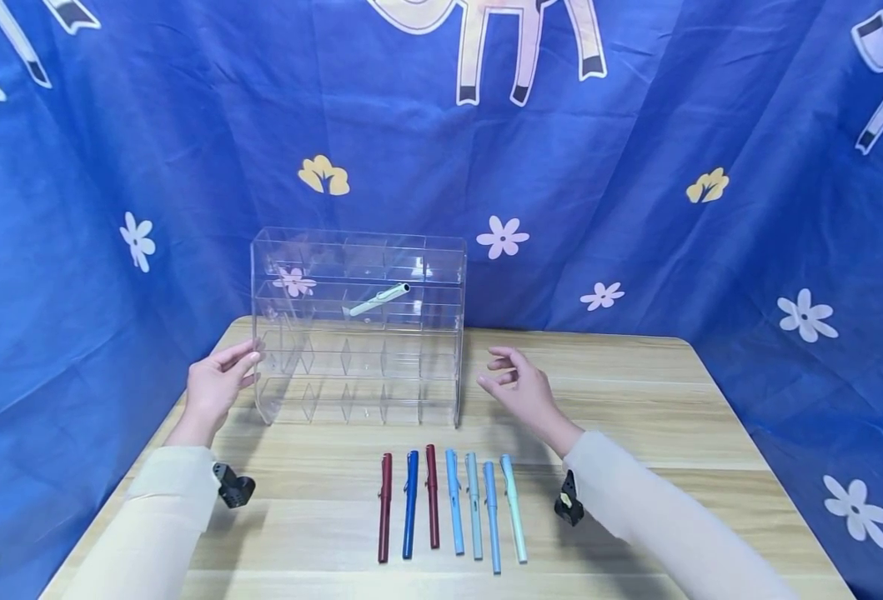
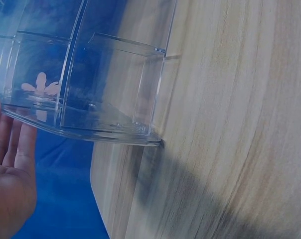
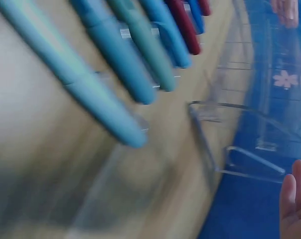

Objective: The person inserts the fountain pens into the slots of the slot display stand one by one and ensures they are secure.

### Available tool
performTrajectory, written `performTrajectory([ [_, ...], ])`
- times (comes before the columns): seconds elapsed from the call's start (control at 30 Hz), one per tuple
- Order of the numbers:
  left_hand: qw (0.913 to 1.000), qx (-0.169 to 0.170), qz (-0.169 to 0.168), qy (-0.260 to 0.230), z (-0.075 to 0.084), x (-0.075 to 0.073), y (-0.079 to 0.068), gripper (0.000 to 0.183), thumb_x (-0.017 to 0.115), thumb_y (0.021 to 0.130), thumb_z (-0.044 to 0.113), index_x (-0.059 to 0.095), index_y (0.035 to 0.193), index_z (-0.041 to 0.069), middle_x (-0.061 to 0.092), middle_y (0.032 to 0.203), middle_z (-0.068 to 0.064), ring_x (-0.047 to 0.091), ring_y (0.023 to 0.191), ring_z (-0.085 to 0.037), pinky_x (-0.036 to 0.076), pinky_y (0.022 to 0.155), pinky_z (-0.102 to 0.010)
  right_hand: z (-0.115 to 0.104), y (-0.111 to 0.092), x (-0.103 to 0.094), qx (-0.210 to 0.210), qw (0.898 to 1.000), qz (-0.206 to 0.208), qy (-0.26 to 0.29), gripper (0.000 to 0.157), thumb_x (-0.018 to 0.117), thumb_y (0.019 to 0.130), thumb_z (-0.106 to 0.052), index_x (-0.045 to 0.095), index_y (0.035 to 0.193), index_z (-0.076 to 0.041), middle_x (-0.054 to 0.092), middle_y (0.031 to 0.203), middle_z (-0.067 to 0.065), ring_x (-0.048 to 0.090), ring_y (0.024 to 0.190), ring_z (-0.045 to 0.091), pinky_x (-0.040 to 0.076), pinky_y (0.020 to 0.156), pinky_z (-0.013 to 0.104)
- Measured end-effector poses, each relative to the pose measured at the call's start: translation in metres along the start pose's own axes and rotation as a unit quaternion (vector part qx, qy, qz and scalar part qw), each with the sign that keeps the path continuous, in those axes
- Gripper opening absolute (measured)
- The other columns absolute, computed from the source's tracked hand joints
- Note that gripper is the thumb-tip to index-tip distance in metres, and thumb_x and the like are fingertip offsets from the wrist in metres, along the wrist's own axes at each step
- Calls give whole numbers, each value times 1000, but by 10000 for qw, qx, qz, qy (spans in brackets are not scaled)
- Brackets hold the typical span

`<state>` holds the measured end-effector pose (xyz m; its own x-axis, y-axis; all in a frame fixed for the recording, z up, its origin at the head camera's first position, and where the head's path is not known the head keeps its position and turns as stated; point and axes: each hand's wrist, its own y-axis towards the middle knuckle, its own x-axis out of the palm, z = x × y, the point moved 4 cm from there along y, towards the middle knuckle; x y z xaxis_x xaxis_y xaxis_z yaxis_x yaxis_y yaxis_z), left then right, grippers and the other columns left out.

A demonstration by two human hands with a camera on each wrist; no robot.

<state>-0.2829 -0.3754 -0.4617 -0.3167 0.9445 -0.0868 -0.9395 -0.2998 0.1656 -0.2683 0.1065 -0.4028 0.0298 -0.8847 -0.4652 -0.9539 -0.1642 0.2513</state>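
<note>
A clear acrylic rack (image 1: 366,377) with several compartments stands upright on the table. My left hand (image 1: 214,387) pinches its left side edge, thumb in front and fingers behind, as the left wrist view also shows at the side panel (image 2: 80,133). Off the rack's right side, my right hand (image 1: 525,396) hangs in the air with loosely bent fingers, holding nothing. One pale mint pen (image 1: 378,300) leans at a slant in an upper compartment. Before the rack lies a row of capped pens: dark red (image 1: 384,508), dark blue (image 1: 410,504), another dark red (image 1: 432,496), light blues (image 1: 454,502) and mint (image 1: 514,508).
The wood-grain table (image 1: 621,400) is bordered at the back and sides by a blue curtain (image 1: 606,208) with printed flowers. Small black cameras are strapped at the left (image 1: 234,486) and right (image 1: 569,500) wrists.
</note>
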Motion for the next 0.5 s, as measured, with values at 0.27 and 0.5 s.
performTrajectory([
  [0.27, 9999, 93, 21, 60, 44, 16, -26, 51, 67, 91, 16, 50, 130, -10, 67, 106, 14, 62, 86, 6, 55, 74, -16, 32, -22, -2, 347, 9986, -347, -186, 53, 77, 82, -18, 55, 129, -8, 63, 110, 14, 64, 81, 17, 58, 68, 27],
  [0.5, 9997, 19, 34, 260, 48, 16, -27, 49, 64, 93, 14, 48, 132, -11, 66, 108, 14, 61, 86, 8, 55, 74, -16, 53, -45, 0, 543, 9954, -655, -430, 54, 77, 83, -20, 54, 129, -6, 62, 108, 13, 61, 76, 11, 56, 67, 25],
])
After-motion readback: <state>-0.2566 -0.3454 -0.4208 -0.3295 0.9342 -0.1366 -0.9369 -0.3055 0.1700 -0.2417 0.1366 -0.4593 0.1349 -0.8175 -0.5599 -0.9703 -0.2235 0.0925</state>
